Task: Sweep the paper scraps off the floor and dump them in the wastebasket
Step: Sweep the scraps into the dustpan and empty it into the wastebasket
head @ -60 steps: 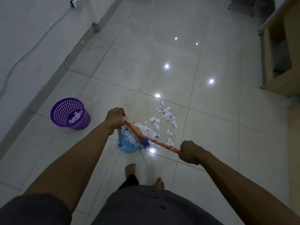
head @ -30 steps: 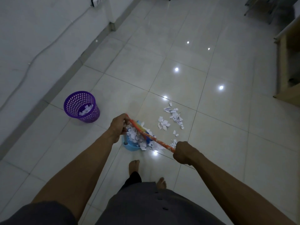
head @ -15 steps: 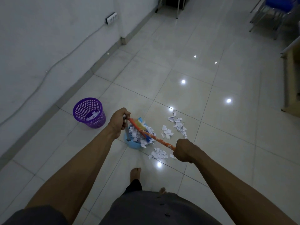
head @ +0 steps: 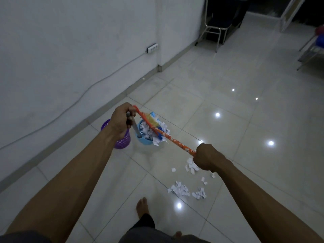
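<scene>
Dustpan (head: pixel 144 141), loaded, was lifted off the floor (head: pixel 263 163) and brought just beside the wastebasket (head: pixel 122 143), its handle clenched in the left grip (head: pixel 121 121). The broom (head: pixel 177 142) was clutched by the right grip (head: pixel 208 159). Some paper scraps (head: pixel 180 190) were left on the floor, so another pass is judged needed.

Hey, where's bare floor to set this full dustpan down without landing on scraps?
Bare tiles lie between the wastebasket and the forward foot, and across the wide stretch beyond the dustpan toward the chair. Crowded: below the right hand on the broom, where paper scraps lie scattered.
</scene>
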